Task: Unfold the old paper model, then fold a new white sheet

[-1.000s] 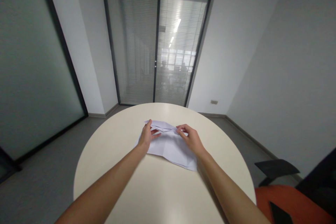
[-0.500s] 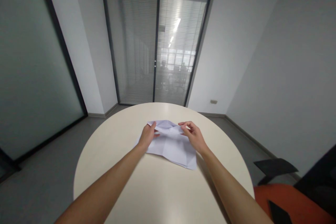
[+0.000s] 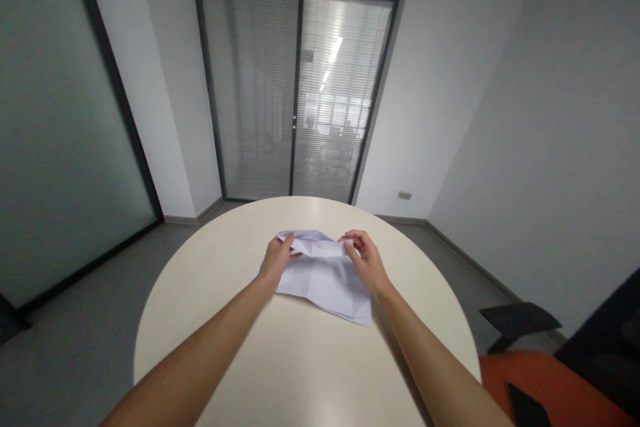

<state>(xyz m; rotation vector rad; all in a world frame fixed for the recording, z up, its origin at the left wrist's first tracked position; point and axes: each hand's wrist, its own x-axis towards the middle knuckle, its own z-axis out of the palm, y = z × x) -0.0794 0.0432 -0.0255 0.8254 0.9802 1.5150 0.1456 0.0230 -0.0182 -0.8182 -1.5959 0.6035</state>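
Note:
A creased white sheet of paper (image 3: 325,280) lies on the round cream table (image 3: 300,360), with its far edge folded over and lifted. My left hand (image 3: 277,259) pinches the far left corner of the fold between thumb and fingers. My right hand (image 3: 365,259) pinches the far right end of the same fold, fingers curled over the paper. The near right corner of the sheet lies flat on the table.
An orange chair (image 3: 545,390) with a black armrest (image 3: 517,320) stands at the right of the table. Glass doors with blinds (image 3: 297,90) are behind the table. A dark glass wall (image 3: 60,133) runs along the left.
Both hands have moved slightly closer together along the far edge, and the folded flap has been raised and rolled a little toward me.

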